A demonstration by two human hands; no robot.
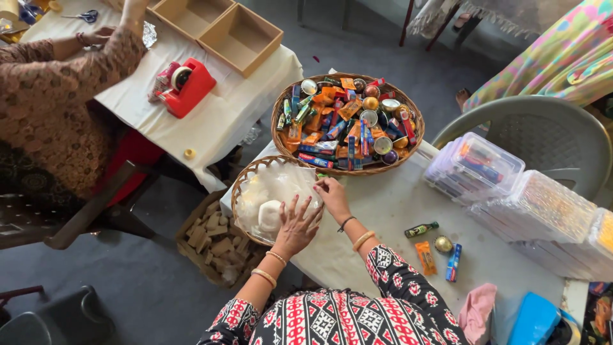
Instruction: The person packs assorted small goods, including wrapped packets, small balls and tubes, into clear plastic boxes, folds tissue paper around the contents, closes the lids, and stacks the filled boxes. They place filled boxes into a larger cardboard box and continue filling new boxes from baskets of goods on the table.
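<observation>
- A person in a red, black and white patterned top leans over a table covered with a pale cloth (389, 211), seen from above.
- The left hand (297, 225) lies flat in a small wicker basket (237, 191), fingers spread wide, pressing on white wrappers (274, 188); it grips nothing.
- The right hand (332, 195) sits at that basket's far edge, fingers curled down onto the wrappers; whether it pinches a sheet, I cannot tell.
- The small basket hangs partly over the table's near-left corner, touching a large wicker basket (281, 142) heaped with colourful sweets and foil balls.
- The wrappers look thin, light, soft and crinkly, likely to slide and tear; they are best lifted by a loose edge with fingertips. A white round lump (269, 214) lies among them; what it is stays unclear.
- On the cloth near the right forearm: a small dark green bottle (421, 229), a gold foil ball (443, 244), an orange packet (426, 258) and a blue packet (453, 262).
- Clear lidded plastic boxes (511, 191) are stacked at the right; their contents blur.
- Another person's sleeve (70, 70) shows at a second table with a red tape dispenser (188, 88) and wooden trays (239, 35); that person's hands are mostly cut off.
- A cardboard box of wooden blocks (214, 243) sits on the floor, partly hidden beneath the basket.
</observation>
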